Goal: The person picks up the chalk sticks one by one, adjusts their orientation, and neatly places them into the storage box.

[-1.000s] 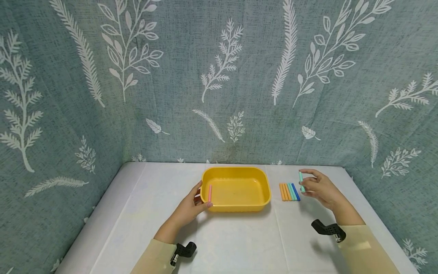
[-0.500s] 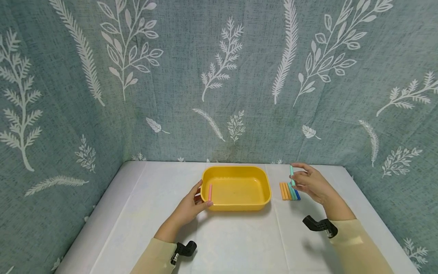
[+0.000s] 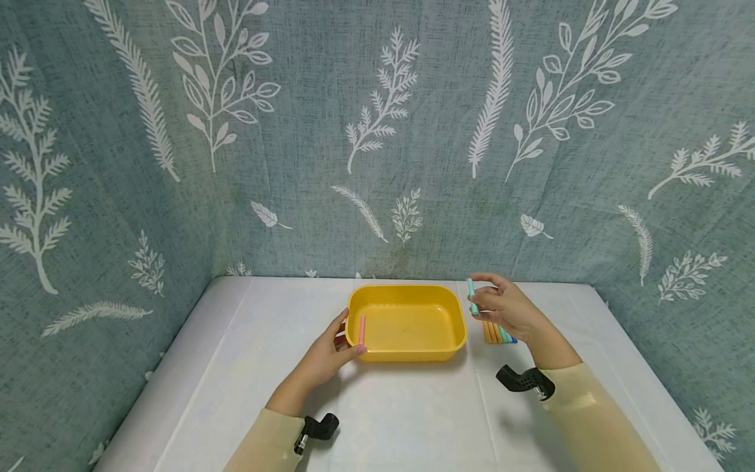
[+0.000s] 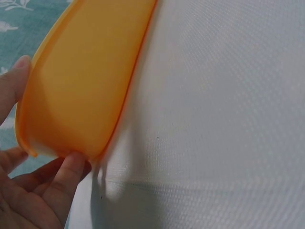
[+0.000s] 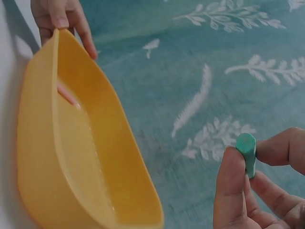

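Note:
My right hand (image 3: 508,314) pinches a mint-green chalk stick (image 3: 472,296) between thumb and fingers, just off the right rim of a yellow plastic tub (image 3: 407,356). The right wrist view shows the round end of this green chalk (image 5: 246,141) between the fingertips. At the tub's left end, my left hand (image 3: 323,360) grips the wall, thumb at the near left corner and fingers along the outside. Inside the tub, against its left side, lies a pink chalk stick (image 3: 362,330).
Right of the tub, partly behind my right hand, several chalk sticks lie side by side: orange ones (image 3: 492,332), mint green and dark blue (image 3: 514,340). A white cloth (image 3: 407,419) covers the table. Teal leaf-patterned fabric (image 3: 307,131) rises behind and at both sides.
My right hand has carried the mint-green chalk leftward, from right of the row across to the tub's right rim. The left hand and the tub stay in place.

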`<state>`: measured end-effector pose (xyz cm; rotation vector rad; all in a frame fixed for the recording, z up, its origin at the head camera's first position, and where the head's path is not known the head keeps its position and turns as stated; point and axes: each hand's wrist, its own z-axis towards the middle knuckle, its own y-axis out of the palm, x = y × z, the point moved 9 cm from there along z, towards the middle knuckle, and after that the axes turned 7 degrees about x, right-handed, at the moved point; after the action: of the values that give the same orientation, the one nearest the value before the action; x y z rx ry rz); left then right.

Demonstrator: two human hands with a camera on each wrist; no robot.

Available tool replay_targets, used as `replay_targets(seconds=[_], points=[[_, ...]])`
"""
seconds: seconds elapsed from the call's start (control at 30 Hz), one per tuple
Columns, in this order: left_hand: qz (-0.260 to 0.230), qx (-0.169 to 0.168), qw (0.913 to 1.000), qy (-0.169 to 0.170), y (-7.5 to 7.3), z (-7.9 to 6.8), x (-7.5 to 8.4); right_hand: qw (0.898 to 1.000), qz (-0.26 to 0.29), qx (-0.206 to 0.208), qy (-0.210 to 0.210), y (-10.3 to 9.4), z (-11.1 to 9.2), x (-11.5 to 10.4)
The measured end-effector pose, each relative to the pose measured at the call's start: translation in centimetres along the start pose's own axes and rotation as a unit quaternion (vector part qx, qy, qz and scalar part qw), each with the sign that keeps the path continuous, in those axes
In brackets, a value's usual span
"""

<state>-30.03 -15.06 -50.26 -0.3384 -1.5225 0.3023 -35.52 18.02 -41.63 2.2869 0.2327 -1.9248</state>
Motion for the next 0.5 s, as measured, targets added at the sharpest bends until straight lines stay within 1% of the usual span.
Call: replay_targets(seconds=[0.27,0.33,0.5], points=[[0.001,0.000,1.0000,-0.007,0.0,0.0,-0.2,1.000,0.012,-0.020,0.017,3.2,0.9,0.3],[0.001,0.000,1.0000,-0.006,0.0,0.0,-0.1,0.999,0.017,-0.019,0.023,3.8,1.1,0.5],[0.001,-0.001,1.0000,-0.003,0.0,0.0,-0.1,0.999,0.013,-0.024,0.022,5.0,1.6,0.4]])
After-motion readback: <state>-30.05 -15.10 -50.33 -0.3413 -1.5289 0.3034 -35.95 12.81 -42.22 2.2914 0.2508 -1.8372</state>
